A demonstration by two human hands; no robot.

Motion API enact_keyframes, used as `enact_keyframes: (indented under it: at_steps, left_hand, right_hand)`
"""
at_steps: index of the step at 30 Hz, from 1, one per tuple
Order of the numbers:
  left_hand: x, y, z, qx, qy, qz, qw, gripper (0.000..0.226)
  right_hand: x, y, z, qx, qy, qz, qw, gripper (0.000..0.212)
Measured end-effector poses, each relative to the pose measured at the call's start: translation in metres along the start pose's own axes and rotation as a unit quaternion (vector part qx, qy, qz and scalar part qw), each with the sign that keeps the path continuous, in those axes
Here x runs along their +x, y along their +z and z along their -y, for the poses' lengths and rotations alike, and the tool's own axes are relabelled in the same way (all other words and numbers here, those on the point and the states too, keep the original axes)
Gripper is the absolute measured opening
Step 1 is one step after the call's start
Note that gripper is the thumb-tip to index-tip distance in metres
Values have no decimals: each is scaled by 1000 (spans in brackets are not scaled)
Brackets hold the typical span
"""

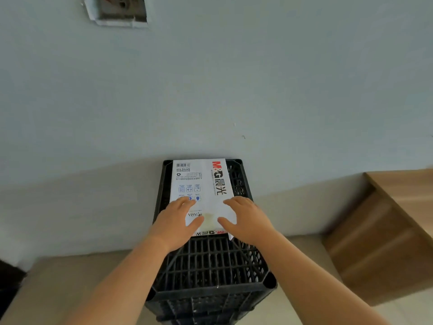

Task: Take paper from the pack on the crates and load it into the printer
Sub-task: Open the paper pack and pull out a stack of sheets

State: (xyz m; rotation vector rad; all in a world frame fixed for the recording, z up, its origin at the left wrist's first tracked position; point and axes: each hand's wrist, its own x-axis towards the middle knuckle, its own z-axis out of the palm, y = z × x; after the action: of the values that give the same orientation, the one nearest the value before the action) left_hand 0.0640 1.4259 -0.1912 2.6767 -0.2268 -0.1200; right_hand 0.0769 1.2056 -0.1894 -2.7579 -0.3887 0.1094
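- Black plastic crates [210,266] stand stacked against a pale wall [210,78], and the white paper pack [199,181] lies on top, at the far half, twelve o'clock from the person.
- Both hands are on the pack's near end: left hand [177,221] at nine o'clock of the flap, right hand [246,219] at three o'clock.
- Fingers on both look loosely spread and laid flat on the wrapper, thumbs angled inward toward the opening; no clamp on any sheets yet.
- First step, I'd say: getting into the pack. Next move calls for sliding fingers under the flap and drawing sheets toward six o'clock.
- The pack's right edge sits inside the crate rim.
- Wooden cabinet [386,226] at three o'clock, well apart.
- No printer in view.
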Motion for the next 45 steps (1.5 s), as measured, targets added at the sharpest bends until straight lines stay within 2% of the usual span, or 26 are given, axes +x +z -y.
enact_keyframes:
  at_steps: [10, 16, 23, 28, 37, 45]
  left_hand:
    - [14, 12, 24, -2, -61, -6, 998, 63]
    - [21, 23, 32, 4, -47, 10, 999, 63]
    - [33, 23, 42, -8, -28, 13, 999, 62]
    - [34, 22, 45, -15, -18, 20, 1000, 62]
    - [21, 24, 41, -7, -21, 24, 999, 63]
    - [12, 23, 34, -7, -17, 9, 1000, 61]
  right_hand:
    - [53, 34, -3, -22, -58, 44, 997, 58]
    - [60, 57, -5, -24, -33, 43, 998, 49]
    - [58, 73, 7, 18, 16, -34, 999, 31]
    - [55, 71, 11, 2, 18, -49, 999, 27]
    - [53, 75, 13, -10, -24, -54, 998, 26]
    - [23, 78, 14, 18, -86, -85, 992, 12]
